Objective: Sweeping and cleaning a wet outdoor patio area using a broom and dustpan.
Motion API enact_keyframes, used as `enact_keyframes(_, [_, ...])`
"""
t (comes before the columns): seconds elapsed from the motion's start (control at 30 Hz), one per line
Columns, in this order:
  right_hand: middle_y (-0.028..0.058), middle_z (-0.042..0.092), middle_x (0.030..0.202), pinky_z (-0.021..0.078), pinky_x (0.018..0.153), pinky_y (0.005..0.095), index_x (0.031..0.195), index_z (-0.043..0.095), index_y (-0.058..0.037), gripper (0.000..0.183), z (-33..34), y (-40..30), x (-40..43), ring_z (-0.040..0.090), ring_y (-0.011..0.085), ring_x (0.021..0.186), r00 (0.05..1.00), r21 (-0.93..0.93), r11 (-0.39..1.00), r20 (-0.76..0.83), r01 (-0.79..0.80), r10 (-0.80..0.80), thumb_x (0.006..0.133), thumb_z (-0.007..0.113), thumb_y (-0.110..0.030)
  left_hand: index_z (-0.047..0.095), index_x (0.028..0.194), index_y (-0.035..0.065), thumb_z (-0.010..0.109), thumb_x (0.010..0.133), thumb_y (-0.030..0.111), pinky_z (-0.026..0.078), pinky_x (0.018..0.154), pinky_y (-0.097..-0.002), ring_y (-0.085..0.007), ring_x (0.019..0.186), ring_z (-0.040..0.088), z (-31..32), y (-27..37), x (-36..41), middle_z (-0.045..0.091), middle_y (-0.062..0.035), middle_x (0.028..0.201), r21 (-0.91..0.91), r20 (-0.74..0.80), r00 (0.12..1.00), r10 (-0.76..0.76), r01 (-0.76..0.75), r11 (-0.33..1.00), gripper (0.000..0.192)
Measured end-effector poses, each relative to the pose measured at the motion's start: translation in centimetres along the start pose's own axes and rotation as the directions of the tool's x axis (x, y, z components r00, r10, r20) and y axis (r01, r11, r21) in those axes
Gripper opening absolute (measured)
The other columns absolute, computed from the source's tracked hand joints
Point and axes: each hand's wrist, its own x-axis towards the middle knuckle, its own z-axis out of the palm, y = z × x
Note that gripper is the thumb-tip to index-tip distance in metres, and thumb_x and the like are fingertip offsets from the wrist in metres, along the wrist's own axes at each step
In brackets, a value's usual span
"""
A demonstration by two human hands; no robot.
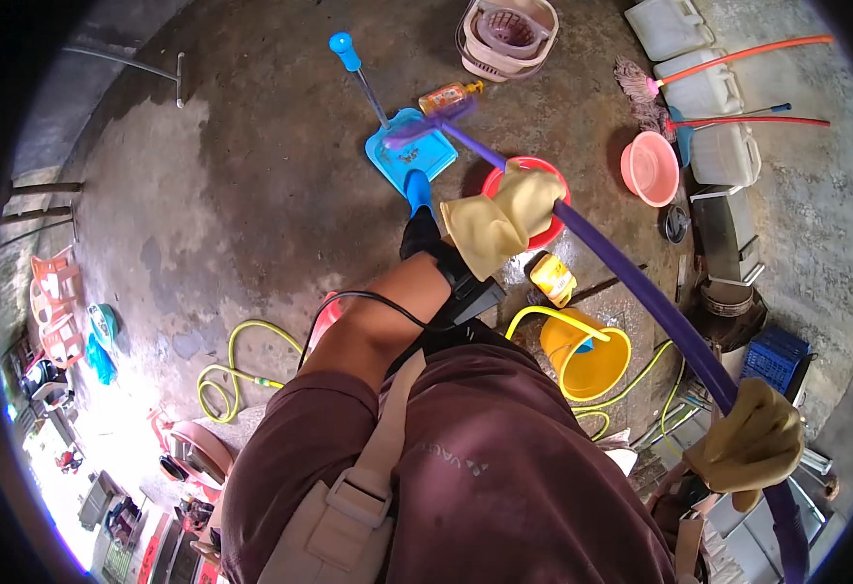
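Note:
My left hand (536,193), in a pale yellow rubber glove, grips the lower part of a broom's purple handle (638,292). Further up the same handle my right hand (751,438), gloved alike, is closed around it at the lower right. The broom's purple head (430,128), blurred, is over the right rim of a blue dustpan (415,157). Small dark debris lies in the pan. The pan's upright grey handle ends in a blue grip (344,50). At the pan's near edge is a blue boot (417,191). My left glove partly hides a red basin (543,237).
A pump bottle (444,96) lies beside the dustpan, near a mop bucket (512,36). On the right are a pink basin (650,169), mops (641,82) and white jugs (696,84). A yellow bucket (587,358), yellow jug (552,279) and hose (233,372) are close by.

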Motion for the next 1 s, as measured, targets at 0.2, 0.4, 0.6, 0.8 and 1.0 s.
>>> enact_keyframes(0.2, [-0.0026,0.049,0.061,0.0474,0.058,0.0311,0.073,0.077,-0.0053,0.002,4.5,6.7,3.3,0.056,0.015,0.062,0.855,0.205,0.979,0.505,0.009,-0.114,0.073,0.076,-0.004,0.058,0.064,0.0165,0.071,0.068,0.017,0.045,0.077,-0.0434,-0.0272,0.075,0.064,1.2,-10.5,-1.3,0.061,-0.0045,0.07,0.177,-0.188,0.979,-0.076,0.109,0.978,0.014])
enact_keyframes(0.4, [-0.0013,0.046,0.067,0.0499,0.061,0.0318,0.086,0.08,-0.0042,0.03,3.6,5.2,2.6,0.063,0.0192,0.069,0.927,0.129,0.987,0.372,-0.091,0.036,0.059,0.076,0.008,0.059,0.065,0.0182,0.071,0.07,0.015,0.042,0.084,-0.04,-0.0228,0.082,0.064,6.8,-7.8,-1.3,0.062,0.0005,0.073,-0.115,-0.104,0.989,-0.104,0.092,0.989,0.014])
enact_keyframes(0.6, [-0.0042,0.054,0.063,0.0548,0.066,0.0337,0.095,0.079,-0.0044,0.02,-0.4,3.4,2.4,0.062,0.0196,0.067,0.899,0.258,0.966,0.421,0.006,-0.118,0.085,0.075,-0.021,0.063,0.073,0.0185,0.069,0.068,0.004,0.042,0.087,-0.0408,-0.0235,0.085,0.064,6.0,-3.8,1.7,0.064,-0.0001,0.076,-0.178,-0.15,0.989,-0.009,-0.018,0.984,0.017])
enact_keyframes(0.8, [-0.0021,0.045,0.06,0.0454,0.054,0.0281,0.074,0.078,-0.006,0.004,3.6,4.6,3.3,0.056,0.0168,0.059,0.96,0.239,0.971,0.273,0.0,-0.067,0.071,0.076,-0.005,0.055,0.066,0.0172,0.067,0.072,0.015,0.044,0.082,-0.0403,-0.0236,0.075,0.062,3.3,-5.4,0.0,0.06,-0.0016,0.071,-0.095,-0.362,0.932,-0.032,-0.003,0.995,0.014])
enact_keyframes(1.0, [-0.0019,0.045,0.058,0.0507,0.065,0.0318,0.09,0.079,-0.0027,0.026,4.8,5.4,4.1,0.064,0.0192,0.073,0.883,0.038,0.998,0.468,-0.05,0.027,0.069,0.07,0.011,0.058,0.066,0.0178,0.068,0.074,0.019,0.046,0.081,-0.0421,-0.0258,0.076,0.064,5.6,-9.3,2.2,0.063,-0.0043,0.071,-0.034,-0.033,0.999,0.012,-0.013,0.999,0.013])
